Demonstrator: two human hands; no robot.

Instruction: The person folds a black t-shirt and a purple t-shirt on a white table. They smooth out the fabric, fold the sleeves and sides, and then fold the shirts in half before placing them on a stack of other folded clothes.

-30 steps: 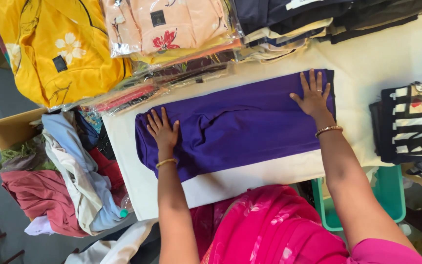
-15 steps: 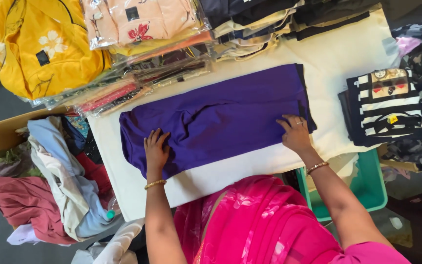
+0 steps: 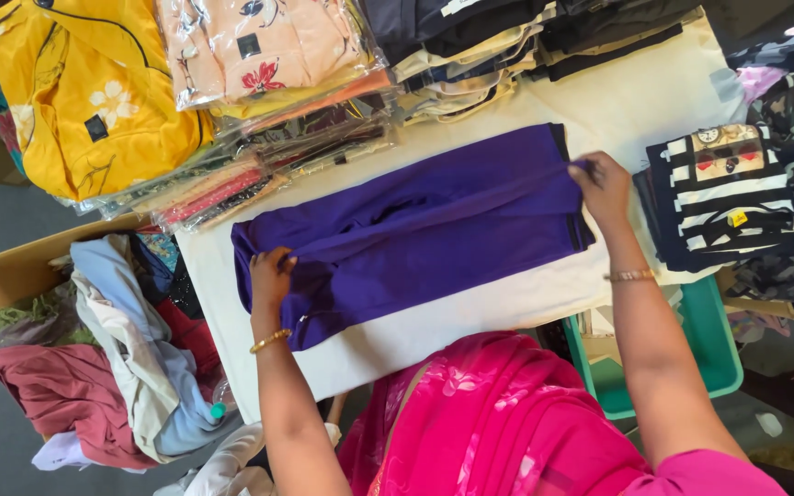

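both hands (image 3: 271, 274) (image 3: 602, 184), arms outstretched, pinch opposite ends of the purple garment (image 3: 434, 225) on the white table (image 3: 654, 92)

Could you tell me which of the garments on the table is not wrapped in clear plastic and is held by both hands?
The purple garment, spread flat mid-table, unlike the bagged stacks.

yellow garment (image 3: 94, 101), striped garment (image 3: 728, 197), cardboard box (image 3: 20, 266), green bin (image 3: 714, 344)

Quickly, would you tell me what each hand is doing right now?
Left hand: closed, pinching the near left end of the purple garment.
Right hand: closed, gripping the garment's right edge.
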